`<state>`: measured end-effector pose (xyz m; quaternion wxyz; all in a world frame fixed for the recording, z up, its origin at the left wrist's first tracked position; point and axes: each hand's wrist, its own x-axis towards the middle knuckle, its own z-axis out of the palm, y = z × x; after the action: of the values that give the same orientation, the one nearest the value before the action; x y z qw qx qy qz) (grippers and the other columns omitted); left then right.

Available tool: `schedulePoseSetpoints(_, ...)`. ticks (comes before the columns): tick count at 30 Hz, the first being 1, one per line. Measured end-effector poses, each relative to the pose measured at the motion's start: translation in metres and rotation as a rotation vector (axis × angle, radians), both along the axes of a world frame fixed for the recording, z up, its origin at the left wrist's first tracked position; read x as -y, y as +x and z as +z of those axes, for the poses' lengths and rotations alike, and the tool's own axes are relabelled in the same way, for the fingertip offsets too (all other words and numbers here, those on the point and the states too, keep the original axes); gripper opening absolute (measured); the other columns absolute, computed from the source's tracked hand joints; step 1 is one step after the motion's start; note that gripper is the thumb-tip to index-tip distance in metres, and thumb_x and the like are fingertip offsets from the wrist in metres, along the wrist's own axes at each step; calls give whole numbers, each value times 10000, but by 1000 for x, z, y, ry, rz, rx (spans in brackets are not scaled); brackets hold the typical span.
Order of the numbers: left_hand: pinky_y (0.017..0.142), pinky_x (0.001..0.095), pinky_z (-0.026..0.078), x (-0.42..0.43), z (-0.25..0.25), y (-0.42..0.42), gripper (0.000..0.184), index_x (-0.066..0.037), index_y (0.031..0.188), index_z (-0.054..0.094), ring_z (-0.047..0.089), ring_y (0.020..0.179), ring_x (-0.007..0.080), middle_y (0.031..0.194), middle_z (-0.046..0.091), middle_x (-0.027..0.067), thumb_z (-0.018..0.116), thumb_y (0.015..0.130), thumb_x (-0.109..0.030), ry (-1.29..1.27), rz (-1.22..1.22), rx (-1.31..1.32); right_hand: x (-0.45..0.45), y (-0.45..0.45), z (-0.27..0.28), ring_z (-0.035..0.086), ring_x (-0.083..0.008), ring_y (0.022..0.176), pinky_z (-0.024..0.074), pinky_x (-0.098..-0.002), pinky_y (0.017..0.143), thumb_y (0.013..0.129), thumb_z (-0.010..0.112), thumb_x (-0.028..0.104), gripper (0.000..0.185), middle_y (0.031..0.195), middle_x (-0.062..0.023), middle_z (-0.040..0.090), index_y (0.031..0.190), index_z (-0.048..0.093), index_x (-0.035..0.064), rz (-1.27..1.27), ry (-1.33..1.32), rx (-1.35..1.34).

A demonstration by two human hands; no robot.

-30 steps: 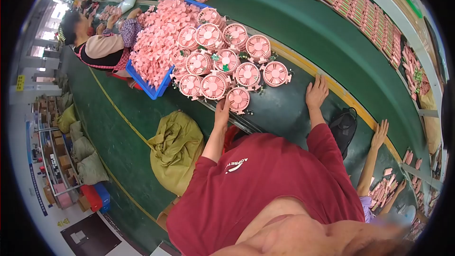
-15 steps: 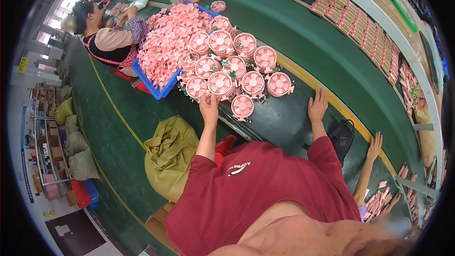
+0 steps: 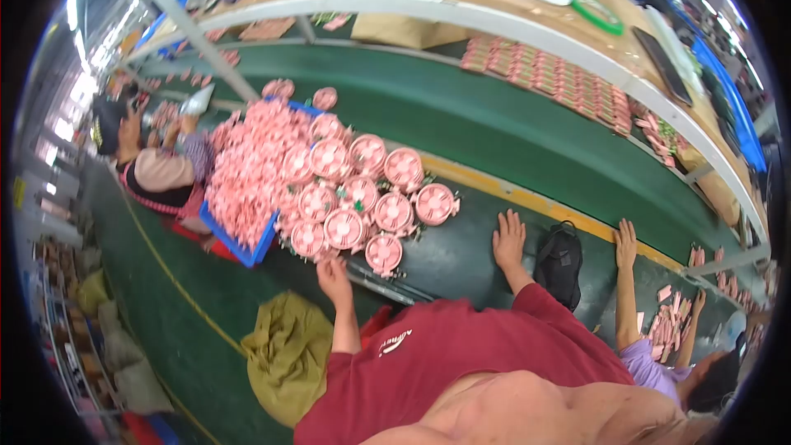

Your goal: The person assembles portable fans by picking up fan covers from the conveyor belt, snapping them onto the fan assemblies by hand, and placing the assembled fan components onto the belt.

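Note:
Stacks of round pink fan parts [image 3: 343, 228] with bits of green stand on the dark table [image 3: 457, 251]. My left hand [image 3: 333, 278] is at the table's near edge, just below the front stacks. Its fingers are curled together, and what they hold, if anything, is too small to make out. Flat on the table to the right lies my right hand [image 3: 509, 241], fingers spread, with nothing in it. Left of the stacks, a blue tray [image 3: 239, 245] bears a heap of pink blade pieces [image 3: 251, 169].
A black bag [image 3: 559, 265] lies right of my right hand. Beyond it a co-worker's arm [image 3: 626, 288] rests near pink parts [image 3: 671, 321]. Another co-worker [image 3: 161, 169] sits at the far left. A yellow-green sack [image 3: 288, 358] stands below. A shelf [image 3: 461, 8] crosses above the green belt [image 3: 494, 132].
The view has tilted up, showing more of the shelf. My left hand has moved from the right front stack to the left one and now sits below it. My right hand stays flat.

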<state>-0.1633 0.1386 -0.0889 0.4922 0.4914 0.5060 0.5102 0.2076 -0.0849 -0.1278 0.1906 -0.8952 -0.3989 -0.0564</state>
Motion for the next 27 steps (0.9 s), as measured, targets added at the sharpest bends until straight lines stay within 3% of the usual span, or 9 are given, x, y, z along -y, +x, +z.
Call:
schedulePoseSetpoints(4,785,273,489,6,-37,-23,236,6,1124,489,575,910,163,1057,565,109,564,949,-133,34,218,-75,4,-2,2,263,-291,1409,202,-487,1144,858,599,206,562,1500,-116,326,1387,429,119,-7,8,-9)
schedulePoseSetpoints(5,820,306,481,4,-52,-28,258,20,1140,488,566,954,202,1059,565,132,551,956,-148,139,303,-266,4,-2,3,264,-288,1409,202,-485,1144,857,598,210,557,1499,-113,329,1382,435,121,-12,16,-7)
schedulePoseSetpoints(8,885,379,461,-7,-84,-31,441,75,1214,485,571,993,307,1138,575,227,519,969,-290,-158,427,-421,5,-3,0,255,-267,1414,185,-476,1151,855,596,232,542,1495,-97,340,1368,455,128,-23,37,5)
schedulePoseSetpoints(11,911,426,447,-24,-95,-23,633,120,1225,493,564,1038,369,1234,538,306,402,982,-458,-388,235,-291,6,-4,1,247,-253,1419,166,-465,1157,857,592,250,540,1497,-90,338,1369,458,136,-32,31,-6)
schedulePoseSetpoints(13,786,441,471,-35,-111,3,683,125,1074,609,622,919,375,1045,643,285,363,979,-504,-326,472,-340,7,-4,3,254,-256,1416,163,-463,1156,861,592,258,541,1495,-92,342,1371,458,137,-30,40,-31)
schedulePoseSetpoints(16,780,516,509,-36,-107,24,615,115,1094,516,606,919,495,1005,617,350,414,971,-479,-438,548,-389,9,-5,1,278,-288,1400,194,-469,1144,857,589,235,525,1476,-117,360,1356,472,124,-24,85,-8)
schedulePoseSetpoints(17,718,538,517,-45,-130,18,564,97,1042,506,601,900,520,980,612,358,411,976,-455,-434,569,-661,11,-5,2,278,-288,1400,194,-469,1144,857,589,235,525,1476,-117,360,1356,472,124,-66,89,-10)
schedulePoseSetpoints(21,787,547,497,-36,-106,32,557,79,1108,473,586,957,507,1058,586,350,350,984,-451,-480,479,-622,9,-5,8,256,-281,1409,194,-466,1144,864,593,235,532,1496,-107,328,1367,457,129,-56,61,-38)
schedulePoseSetpoints(27,906,562,465,0,-20,59,564,39,1227,420,562,1054,479,1202,542,326,244,995,-443,-647,429,-592,9,-6,6,261,-287,1407,191,-472,1147,855,602,221,554,1494,-110,331,1378,441,132,-53,75,-81)
